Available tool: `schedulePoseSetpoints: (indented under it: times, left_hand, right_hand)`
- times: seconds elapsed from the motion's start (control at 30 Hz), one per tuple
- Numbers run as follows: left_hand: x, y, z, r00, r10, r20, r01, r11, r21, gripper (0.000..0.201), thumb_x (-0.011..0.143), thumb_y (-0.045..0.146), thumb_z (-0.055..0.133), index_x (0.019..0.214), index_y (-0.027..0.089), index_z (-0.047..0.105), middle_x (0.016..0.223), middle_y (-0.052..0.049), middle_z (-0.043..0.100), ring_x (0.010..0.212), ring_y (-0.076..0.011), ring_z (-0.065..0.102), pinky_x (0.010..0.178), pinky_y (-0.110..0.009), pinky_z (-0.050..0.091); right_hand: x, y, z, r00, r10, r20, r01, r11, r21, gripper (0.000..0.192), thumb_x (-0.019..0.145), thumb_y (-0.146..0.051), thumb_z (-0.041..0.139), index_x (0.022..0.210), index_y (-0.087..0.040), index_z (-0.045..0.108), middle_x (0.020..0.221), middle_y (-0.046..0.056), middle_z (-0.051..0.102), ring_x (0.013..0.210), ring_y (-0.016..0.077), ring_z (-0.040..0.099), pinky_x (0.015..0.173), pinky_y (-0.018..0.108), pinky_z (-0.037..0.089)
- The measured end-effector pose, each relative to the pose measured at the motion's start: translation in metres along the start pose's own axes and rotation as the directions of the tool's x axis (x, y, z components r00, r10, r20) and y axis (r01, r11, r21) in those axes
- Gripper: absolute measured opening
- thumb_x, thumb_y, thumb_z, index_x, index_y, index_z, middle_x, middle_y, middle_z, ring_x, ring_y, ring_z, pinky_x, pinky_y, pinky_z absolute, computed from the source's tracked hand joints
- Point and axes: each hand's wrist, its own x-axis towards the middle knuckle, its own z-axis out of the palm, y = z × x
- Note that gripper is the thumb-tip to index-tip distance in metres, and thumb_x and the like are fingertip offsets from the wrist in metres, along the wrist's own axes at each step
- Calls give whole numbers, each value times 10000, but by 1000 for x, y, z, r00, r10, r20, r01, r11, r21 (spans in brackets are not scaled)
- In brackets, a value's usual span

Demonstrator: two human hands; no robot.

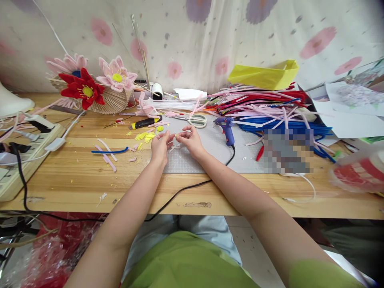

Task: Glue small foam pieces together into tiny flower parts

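Over the grey cutting mat [192,166], my left hand [160,147] and my right hand [190,141] meet fingertip to fingertip. Both are closed in a pinch; what lies between the fingers is too small to make out. Thin whitish strands lie on the mat beneath them. Close to the left hand are yellow scraps [149,137] and a small yellow disc [159,129]. Scissors [198,121] with pale handles rest just beyond the right hand. A purple hot glue gun [226,130] lies to its right, and a black and yellow utility knife [146,122] sits behind the left hand.
Bundles of pipe cleaners [261,104] fill the back right, under a yellow folded paper [264,76]. Pipe-cleaner flowers [85,90] stand back left. A power strip [33,160] sits at the left edge. The black cord [180,190] crosses the table front. A plastic tub [360,170] stands right.
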Motion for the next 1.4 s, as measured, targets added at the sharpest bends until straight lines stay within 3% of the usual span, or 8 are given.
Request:
schedulePoseSetpoints:
  times: [0.2, 0.4, 0.63, 0.8, 0.97, 1.4]
  left_hand:
    - [-3, -2, -2, 990, 136, 39, -139, 985, 100, 398, 643, 74, 725, 990, 154, 549, 746, -36, 702, 732, -134, 669, 766, -265, 505]
    - [0, -4, -2, 993, 119, -9, -117, 985, 125, 431, 669, 82, 713, 1085, 107, 603, 739, -54, 706, 707, -134, 661, 759, -266, 502]
    - [0, -2, -2, 994, 99, -36, -95, 991, 96, 453, 677, 75, 709, 1117, 82, 601, 730, -57, 701, 711, -127, 665, 718, -241, 494]
    - [0, 0, -2, 997, 57, -53, -52, 995, 86, 439, 692, 69, 697, 1118, 84, 589, 765, -81, 703, 759, -154, 685, 701, -244, 495]
    - [-1, 0, -1, 997, 55, -55, -49, 993, 107, 418, 696, 75, 699, 1102, 95, 601, 763, -74, 697, 775, -157, 683, 706, -241, 498]
    - [-1, -1, -1, 997, 66, -33, -61, 987, 146, 451, 699, 69, 692, 1131, 90, 567, 761, -68, 689, 762, -152, 674, 679, -231, 497]
  right_hand:
    - [-1, 1, 1, 999, 21, 45, -22, 1000, 18, 487, 553, -302, 741, 857, -235, 366, 668, -81, 616, 602, 87, 586, 640, 253, 475]
    - [-2, 1, 2, 997, -10, 81, 12, 1000, -25, 491, 556, -308, 743, 864, -239, 368, 688, -77, 614, 618, 94, 597, 657, 265, 485]
    - [0, 1, 2, 997, -74, -15, 71, 984, -165, 394, 625, -343, 686, 872, -237, 398, 676, -78, 585, 606, 93, 555, 640, 273, 464]
    - [2, 3, -1, 995, -94, -39, 86, 983, -164, 337, 653, -276, 647, 881, -235, 403, 678, -74, 574, 636, 99, 562, 659, 275, 453]
    - [0, 0, 1, 999, -33, -14, 30, 990, -138, 365, 663, -357, 663, 886, -236, 400, 710, -54, 602, 657, 116, 591, 643, 277, 459]
    - [3, 5, 2, 994, -109, -32, 102, 979, -174, 360, 653, -331, 658, 874, -246, 387, 681, -84, 576, 647, 107, 585, 699, 300, 475]
